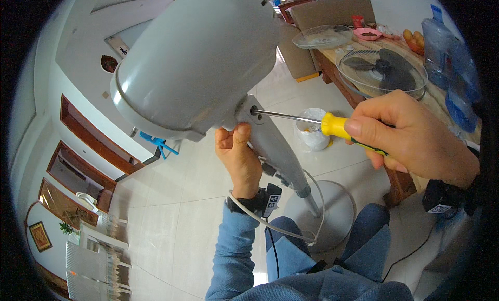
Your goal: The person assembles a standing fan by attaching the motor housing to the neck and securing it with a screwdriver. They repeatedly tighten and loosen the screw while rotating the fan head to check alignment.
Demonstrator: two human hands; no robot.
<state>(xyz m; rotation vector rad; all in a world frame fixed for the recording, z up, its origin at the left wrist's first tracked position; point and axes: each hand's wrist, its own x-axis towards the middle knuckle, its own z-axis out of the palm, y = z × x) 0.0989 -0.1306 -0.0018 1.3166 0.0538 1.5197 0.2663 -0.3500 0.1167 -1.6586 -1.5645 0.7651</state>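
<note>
A grey pedestal fan with no blades or grille on it stands before me, its large motor housing (197, 62) tilted at the top of a grey neck (278, 145). My right hand (405, 137) is closed around the yellow handle of a screwdriver (335, 125). The metal shaft runs leftward, and its tip sits in a dark screw hole on the side of the neck's upper end. With fingers curled, my left hand (240, 158) grips the fan just beneath the housing, where it meets the neck; some fingertips are hidden. A pale cord loops by my left wrist.
The fan's round base (332, 212) is on the tiled floor between my legs. On the wooden table at right lie fan blades in a wire grille (382, 67), another clear round piece (322, 37), a pink dish (367, 34) and blue water bottles (436, 46). A white bin (313, 135) stands beside it.
</note>
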